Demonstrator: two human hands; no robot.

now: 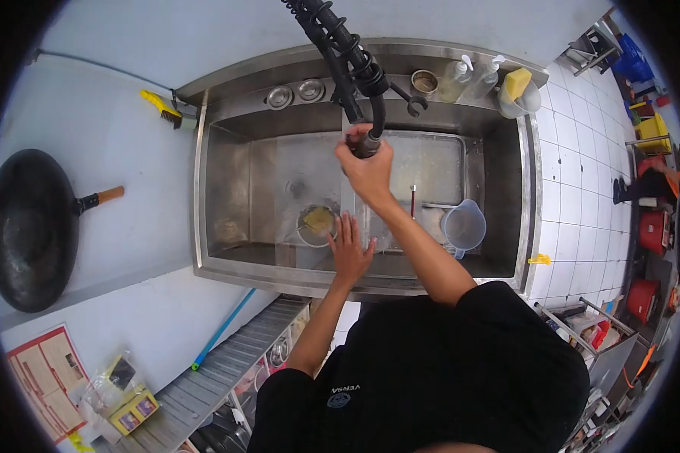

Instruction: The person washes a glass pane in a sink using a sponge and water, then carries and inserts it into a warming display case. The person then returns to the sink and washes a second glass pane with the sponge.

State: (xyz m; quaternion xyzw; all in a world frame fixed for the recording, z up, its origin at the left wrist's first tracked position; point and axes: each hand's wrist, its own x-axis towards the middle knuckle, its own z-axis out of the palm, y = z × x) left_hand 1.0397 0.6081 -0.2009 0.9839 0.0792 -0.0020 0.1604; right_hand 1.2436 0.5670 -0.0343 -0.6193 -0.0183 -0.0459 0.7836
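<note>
My right hand [369, 167] is wrapped round the black spray head [364, 145] of a hanging coiled-hose tap, over the divider of a two-basin steel sink [229, 162]. My left hand [350, 248] is open, fingers spread, just right of a round bowl-like vessel [305, 235] in the left basin. Something yellowish [319, 220] lies in that vessel; its kind is unclear. Whether my left fingertips touch the vessel's rim I cannot tell. A misty spray blurs the left basin.
The right basin holds a tray [461, 155] and a clear plastic jug [464, 226]. Along the back ledge stand pump bottles [455, 81], a tub [520, 104] with a yellow sponge [517, 83], and round metal drain parts [279, 97]. A wok [34, 230] hangs at left.
</note>
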